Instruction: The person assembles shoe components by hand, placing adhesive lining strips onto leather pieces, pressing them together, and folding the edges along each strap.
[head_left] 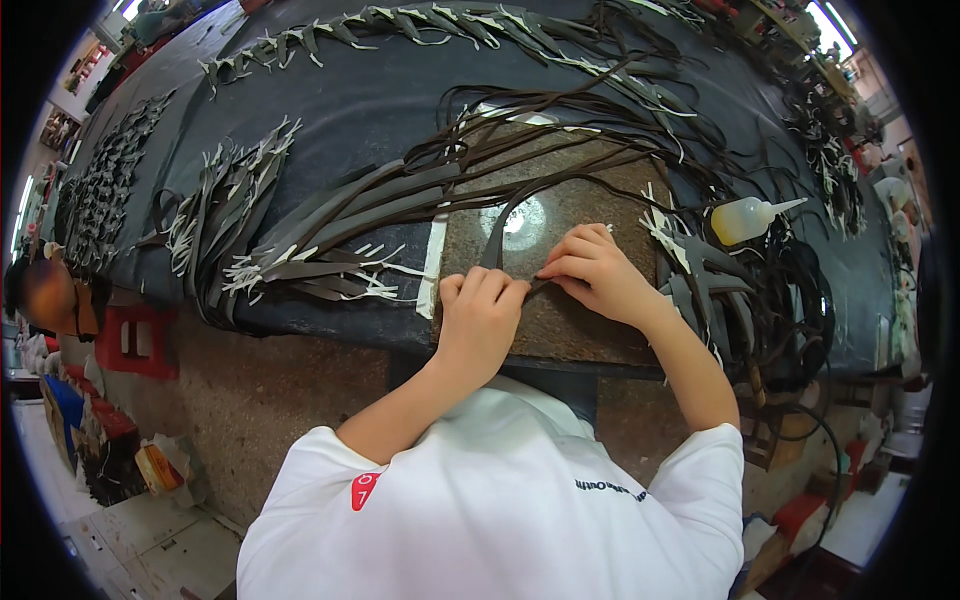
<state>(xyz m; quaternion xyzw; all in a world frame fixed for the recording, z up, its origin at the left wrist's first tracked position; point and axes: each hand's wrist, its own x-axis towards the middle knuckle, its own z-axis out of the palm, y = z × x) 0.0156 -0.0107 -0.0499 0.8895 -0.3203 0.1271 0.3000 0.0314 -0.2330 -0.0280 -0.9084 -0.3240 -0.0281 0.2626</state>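
A dark strap (495, 240) runs down across the brown stone slab (590, 330) to my hands. My left hand (478, 315) is closed on it near the slab's front edge, fingers curled over the end. Close to its right, my right hand (592, 272) pinches the same strap between thumb and fingertips. The strap's end between the two hands is mostly covered by my fingers. From the slab's left, a bundle of grey-brown straps (370, 205) with white ends fans out toward the table's near edge.
A squeeze bottle (742, 220) of yellowish liquid with a pointed nozzle lies right of the slab. Beside it are more straps (715, 285) and a coiled dark cord. Strap bundles (230, 195) cover the left side of the dark tabletop. A red stool (135, 340) stands below left.
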